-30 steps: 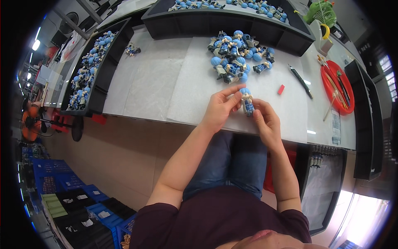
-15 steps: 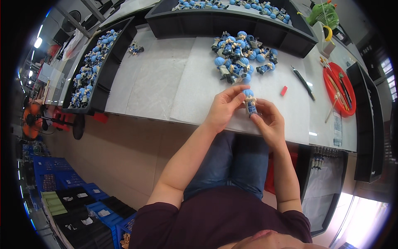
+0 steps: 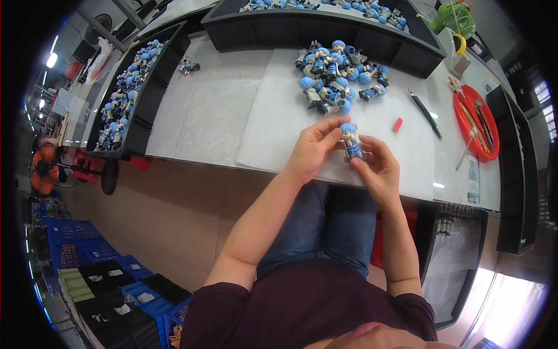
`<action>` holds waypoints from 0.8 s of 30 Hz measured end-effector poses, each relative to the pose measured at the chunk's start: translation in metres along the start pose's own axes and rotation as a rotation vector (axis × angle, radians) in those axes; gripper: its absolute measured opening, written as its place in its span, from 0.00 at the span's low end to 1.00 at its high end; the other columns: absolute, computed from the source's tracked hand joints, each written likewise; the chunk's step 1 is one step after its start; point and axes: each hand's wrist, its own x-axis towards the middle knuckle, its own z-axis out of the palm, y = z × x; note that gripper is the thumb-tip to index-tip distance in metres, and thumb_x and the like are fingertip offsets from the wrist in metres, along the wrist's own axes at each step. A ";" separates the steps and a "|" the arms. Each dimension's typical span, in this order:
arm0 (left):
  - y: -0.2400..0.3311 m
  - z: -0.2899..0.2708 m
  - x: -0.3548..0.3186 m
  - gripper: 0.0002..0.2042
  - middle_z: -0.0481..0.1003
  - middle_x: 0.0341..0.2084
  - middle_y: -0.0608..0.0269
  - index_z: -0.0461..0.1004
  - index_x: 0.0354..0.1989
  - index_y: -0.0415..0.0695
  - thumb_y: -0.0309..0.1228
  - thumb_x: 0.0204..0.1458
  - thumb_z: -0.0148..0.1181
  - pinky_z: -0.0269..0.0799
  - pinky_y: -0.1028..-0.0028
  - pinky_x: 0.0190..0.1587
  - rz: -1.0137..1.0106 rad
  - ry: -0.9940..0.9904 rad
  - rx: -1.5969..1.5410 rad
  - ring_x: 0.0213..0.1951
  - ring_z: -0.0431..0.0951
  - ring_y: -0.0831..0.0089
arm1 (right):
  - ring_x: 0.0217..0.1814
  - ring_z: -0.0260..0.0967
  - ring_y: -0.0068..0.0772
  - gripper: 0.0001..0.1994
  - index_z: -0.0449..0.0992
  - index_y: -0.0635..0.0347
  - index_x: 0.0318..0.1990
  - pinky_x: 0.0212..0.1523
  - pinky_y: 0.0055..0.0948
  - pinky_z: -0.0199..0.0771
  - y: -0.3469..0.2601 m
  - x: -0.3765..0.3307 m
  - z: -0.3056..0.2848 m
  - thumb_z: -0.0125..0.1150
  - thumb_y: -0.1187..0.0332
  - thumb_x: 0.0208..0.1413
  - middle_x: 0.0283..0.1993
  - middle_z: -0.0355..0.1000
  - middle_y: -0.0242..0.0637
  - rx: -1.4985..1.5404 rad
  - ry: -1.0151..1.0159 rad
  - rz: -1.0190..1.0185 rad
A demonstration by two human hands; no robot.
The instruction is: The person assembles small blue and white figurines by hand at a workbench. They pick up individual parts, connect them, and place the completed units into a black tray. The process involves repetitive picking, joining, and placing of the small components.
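Note:
A small blue-haired figurine [image 3: 351, 142] in blue and white stands upright between my two hands, just above the near edge of the table. My left hand [image 3: 314, 148] pinches it near the head, thumb and forefinger at its side. Around its lower end the thumb and fingers of my right hand [image 3: 378, 167] are closed. Beyond my hands lies a heap of similar figurines [image 3: 332, 75] on the white sheet [image 3: 273, 116]. One loose figurine [image 3: 372, 93] rests at the heap's right side.
Black trays of figurines stand at the left [image 3: 150, 104] and the back [image 3: 325, 29]. A black pen-like tool [image 3: 425, 113] and a small red block [image 3: 397, 124] lie to the right. Further right are a red dish [image 3: 493, 152] with brushes and a black tray [image 3: 514, 174].
The figurine has turned slightly in my fingers, so its face and front show more. Both hands stay in nearly the same place.

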 end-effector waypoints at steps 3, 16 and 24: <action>0.001 0.001 -0.001 0.13 0.72 0.37 0.63 0.67 0.48 0.38 0.25 0.55 0.47 0.69 0.75 0.43 0.002 -0.016 -0.006 0.38 0.72 0.77 | 0.45 0.66 0.27 0.22 0.63 0.68 0.50 0.45 0.25 0.71 0.005 0.000 0.000 0.61 0.78 0.46 0.46 0.64 0.42 0.001 0.021 -0.051; -0.001 0.004 -0.003 0.15 0.72 0.42 0.60 0.66 0.51 0.40 0.27 0.54 0.50 0.68 0.71 0.47 0.018 0.027 0.170 0.45 0.71 0.73 | 0.48 0.64 0.27 0.21 0.63 0.65 0.49 0.45 0.24 0.68 0.008 -0.001 -0.001 0.61 0.79 0.45 0.45 0.64 0.39 0.016 0.172 -0.157; 0.000 0.000 -0.003 0.16 0.70 0.44 0.56 0.64 0.51 0.38 0.22 0.52 0.49 0.68 0.68 0.48 0.031 -0.001 0.119 0.47 0.70 0.69 | 0.49 0.64 0.28 0.22 0.63 0.65 0.49 0.49 0.27 0.66 -0.003 -0.001 0.003 0.62 0.79 0.45 0.46 0.65 0.40 -0.037 0.191 -0.112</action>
